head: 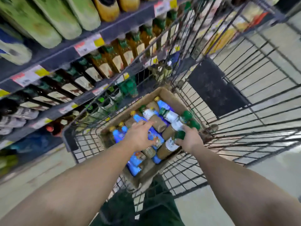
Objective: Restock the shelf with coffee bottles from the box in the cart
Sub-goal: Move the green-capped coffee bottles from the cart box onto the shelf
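Two hands are reaching into the cardboard box [169, 95]: right hand [189, 141] fingers wrapping a green-capped coffee bottle [169, 146], left hand [140, 134] fingers spreading above blue bottles [135, 160].

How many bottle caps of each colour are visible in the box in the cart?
Green caps: 5
Yellow caps: 4
Total: 9
The right hand has one green-capped bottle in its grip. The picture is blurred, so more caps may be hidden.
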`<action>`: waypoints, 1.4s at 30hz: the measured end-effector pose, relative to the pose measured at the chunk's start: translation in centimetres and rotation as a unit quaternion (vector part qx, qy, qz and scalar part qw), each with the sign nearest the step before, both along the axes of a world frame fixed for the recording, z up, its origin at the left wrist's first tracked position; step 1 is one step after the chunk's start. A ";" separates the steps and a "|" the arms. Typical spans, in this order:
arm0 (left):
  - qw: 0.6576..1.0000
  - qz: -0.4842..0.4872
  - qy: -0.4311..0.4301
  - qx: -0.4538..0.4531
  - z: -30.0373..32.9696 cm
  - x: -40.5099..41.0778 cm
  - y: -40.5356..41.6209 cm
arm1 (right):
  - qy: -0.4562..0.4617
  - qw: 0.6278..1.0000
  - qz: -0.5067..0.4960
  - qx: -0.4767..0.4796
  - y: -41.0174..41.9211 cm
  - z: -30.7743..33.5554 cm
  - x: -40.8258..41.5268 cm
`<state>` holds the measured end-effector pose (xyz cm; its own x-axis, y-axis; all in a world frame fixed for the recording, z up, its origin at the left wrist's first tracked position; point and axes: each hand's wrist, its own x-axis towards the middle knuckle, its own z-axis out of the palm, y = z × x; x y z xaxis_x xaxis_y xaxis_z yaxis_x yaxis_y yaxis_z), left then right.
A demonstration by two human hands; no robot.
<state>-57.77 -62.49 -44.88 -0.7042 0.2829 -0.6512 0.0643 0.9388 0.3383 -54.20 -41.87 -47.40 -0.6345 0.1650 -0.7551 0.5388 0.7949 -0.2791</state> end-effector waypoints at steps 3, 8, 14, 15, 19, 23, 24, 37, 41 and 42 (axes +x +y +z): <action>1.000 0.008 -0.029 0.006 -1.3 0.2 1.2 | -0.011 1.000 -0.006 -0.021 0.5 -0.4 -0.3; 0.996 0.025 -0.082 0.028 -2.6 1.0 3.4 | 0.002 0.997 0.013 -0.070 1.0 -0.2 -0.8; 0.976 0.122 -0.150 0.096 -3.8 1.9 4.6 | 0.071 0.985 0.054 -0.146 1.6 2.4 -4.2; 0.967 0.158 -0.162 0.114 -3.9 2.0 4.6 | 0.065 0.981 0.029 -0.182 1.7 2.8 -4.7; 0.946 0.258 -0.140 0.138 -4.9 1.1 4.4 | 0.087 0.955 -0.127 -0.254 2.1 2.5 -5.8; 0.943 0.284 -0.121 0.127 -4.8 0.1 3.0 | 0.168 0.980 -0.064 0.082 3.1 0.2 -5.6; 0.944 0.283 -0.115 0.123 -4.6 -0.1 2.6 | 0.136 0.982 -0.054 0.117 3.2 -0.3 -5.6; 0.911 0.364 -0.107 0.164 -3.2 -0.6 -1.3 | 0.100 0.992 -0.056 -0.043 -1.1 -0.2 -6.0; 0.892 0.389 -0.090 0.210 -0.5 0.6 -4.8 | 0.127 0.975 -0.041 -0.178 -5.3 1.8 -5.3; 0.889 0.394 -0.078 0.220 0.5 1.2 -6.2 | 0.124 0.969 -0.043 -0.209 -6.6 2.7 -5.3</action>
